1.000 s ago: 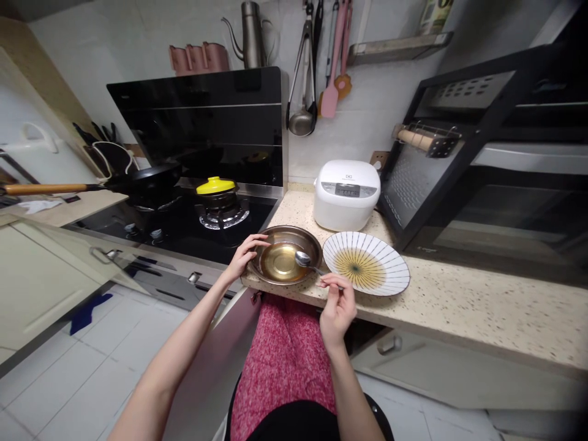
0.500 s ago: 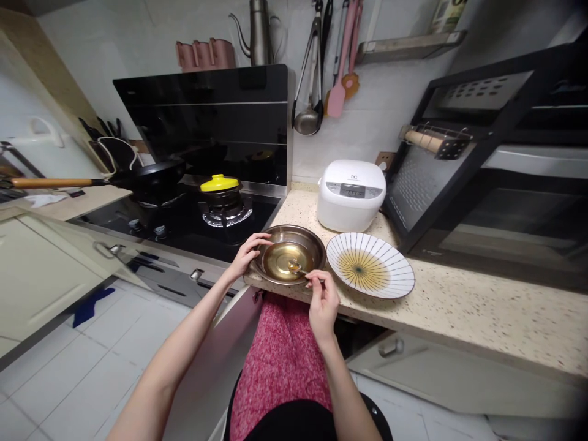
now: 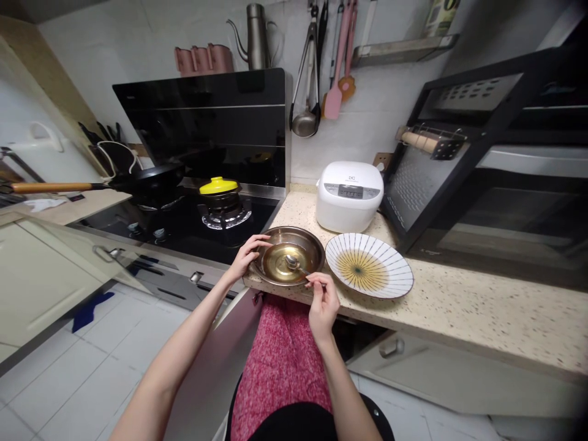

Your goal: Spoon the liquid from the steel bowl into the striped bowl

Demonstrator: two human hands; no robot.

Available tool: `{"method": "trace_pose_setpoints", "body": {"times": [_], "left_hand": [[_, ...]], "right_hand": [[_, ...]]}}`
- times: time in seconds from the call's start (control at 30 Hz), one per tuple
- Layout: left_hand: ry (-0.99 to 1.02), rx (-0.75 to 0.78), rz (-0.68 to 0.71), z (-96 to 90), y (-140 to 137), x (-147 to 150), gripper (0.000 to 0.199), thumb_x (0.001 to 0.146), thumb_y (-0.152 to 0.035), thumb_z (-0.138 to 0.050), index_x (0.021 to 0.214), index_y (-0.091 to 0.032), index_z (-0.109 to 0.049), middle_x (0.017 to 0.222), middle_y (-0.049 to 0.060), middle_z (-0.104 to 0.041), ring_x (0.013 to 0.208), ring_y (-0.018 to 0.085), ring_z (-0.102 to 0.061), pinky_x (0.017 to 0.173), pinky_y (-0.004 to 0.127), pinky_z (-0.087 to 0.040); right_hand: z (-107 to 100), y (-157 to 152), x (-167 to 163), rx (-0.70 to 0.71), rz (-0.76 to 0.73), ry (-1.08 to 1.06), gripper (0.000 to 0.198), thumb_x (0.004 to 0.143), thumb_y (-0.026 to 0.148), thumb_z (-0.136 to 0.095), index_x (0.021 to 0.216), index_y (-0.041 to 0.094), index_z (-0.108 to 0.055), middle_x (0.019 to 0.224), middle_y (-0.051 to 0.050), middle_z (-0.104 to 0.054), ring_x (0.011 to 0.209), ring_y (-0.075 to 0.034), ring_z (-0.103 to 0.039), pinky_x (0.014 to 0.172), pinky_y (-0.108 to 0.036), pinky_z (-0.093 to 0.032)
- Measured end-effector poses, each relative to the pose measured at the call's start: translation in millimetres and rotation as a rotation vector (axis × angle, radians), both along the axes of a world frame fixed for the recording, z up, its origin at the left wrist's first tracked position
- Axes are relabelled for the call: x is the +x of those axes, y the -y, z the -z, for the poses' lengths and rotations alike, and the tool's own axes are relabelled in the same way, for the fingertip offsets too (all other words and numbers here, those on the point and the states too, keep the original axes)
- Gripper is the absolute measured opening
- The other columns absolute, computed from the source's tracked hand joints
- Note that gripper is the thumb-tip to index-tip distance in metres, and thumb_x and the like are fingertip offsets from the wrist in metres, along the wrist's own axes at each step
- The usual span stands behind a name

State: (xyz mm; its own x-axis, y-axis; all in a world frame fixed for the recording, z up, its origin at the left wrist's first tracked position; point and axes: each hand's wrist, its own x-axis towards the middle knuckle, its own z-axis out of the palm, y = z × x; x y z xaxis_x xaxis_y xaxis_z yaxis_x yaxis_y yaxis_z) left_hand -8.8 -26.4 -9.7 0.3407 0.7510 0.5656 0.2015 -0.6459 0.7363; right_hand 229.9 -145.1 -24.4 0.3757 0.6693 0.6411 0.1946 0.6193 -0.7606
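Note:
A round metal bowl (image 3: 318, 245) stands at the counter's front left corner, with clear yellowish liquid in its bottom. My left hand (image 3: 245, 258) grips its left rim, fingers over the edge. Pinched in my right hand (image 3: 323, 300) is the handle of a metal spoon (image 3: 291, 261), whose head is over or in the liquid; which of the two I cannot tell. Just right of the bowl lies a white plate (image 3: 395, 269) with dark radiating lines and a yellow-brown centre.
Behind the plate stands a white rice cooker (image 3: 350, 211). On the hob (image 3: 184, 236) at left are a small pot with a yellow lid (image 3: 219, 185) and a black wok (image 3: 151, 179). A dark rack (image 3: 408, 190) rises at right. Below, a cabinet door (image 3: 206, 367) hangs open beside my legs.
The spoon's head has shifted slightly left and up in the bowl. My left hand keeps its place on the rim, and the view has tilted a little.

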Motion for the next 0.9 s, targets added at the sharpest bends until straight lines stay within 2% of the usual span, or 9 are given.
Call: {"method": "trace_pose_setpoints", "body": {"times": [0.43,0.6,0.9], "left_hand": [[0.003,-0.009,-0.016,2.3,-1.2,-0.5,0.038,0.087,-0.028,-0.051,0.113,-0.019,-0.078,0.138,0.012,-0.064,0.133,0.034,-0.054,0.12,0.054,-0.037],[-0.001,-0.002,-0.01,0.0,-0.2,-0.4,0.038,0.087,-0.027,-0.051,0.113,-0.019,-0.078,0.138,0.012,-0.064,0.132,0.034,-0.054,0.12,0.054,-0.037],[-0.009,-0.011,-0.021,-1.3,1.6,0.4,0.039,0.086,-0.024,-0.049,0.113,-0.019,-0.077,0.139,0.011,-0.064,0.134,0.034,-0.054,0.12,0.054,-0.037]], "right_hand": [[-2.3,5.6,12.0,0.064,0.063,-0.052,0.021,0.105,0.027,-0.049,0.09,0.02,-0.063,0.091,-0.004,-0.067,0.083,-0.017,-0.066,0.078,-0.034,-0.056],[-10.0,10.1,16.8,0.105,0.076,-0.088,0.019,0.105,0.025,-0.05,0.092,0.02,-0.064,0.09,-0.004,-0.067,0.081,-0.016,-0.065,0.075,-0.032,-0.057],[-26.4,20.8,31.2,0.146,0.202,-0.126,0.019,0.104,0.028,-0.052,0.09,0.02,-0.06,0.086,-0.004,-0.065,0.081,-0.018,-0.066,0.073,-0.035,-0.057]]}}
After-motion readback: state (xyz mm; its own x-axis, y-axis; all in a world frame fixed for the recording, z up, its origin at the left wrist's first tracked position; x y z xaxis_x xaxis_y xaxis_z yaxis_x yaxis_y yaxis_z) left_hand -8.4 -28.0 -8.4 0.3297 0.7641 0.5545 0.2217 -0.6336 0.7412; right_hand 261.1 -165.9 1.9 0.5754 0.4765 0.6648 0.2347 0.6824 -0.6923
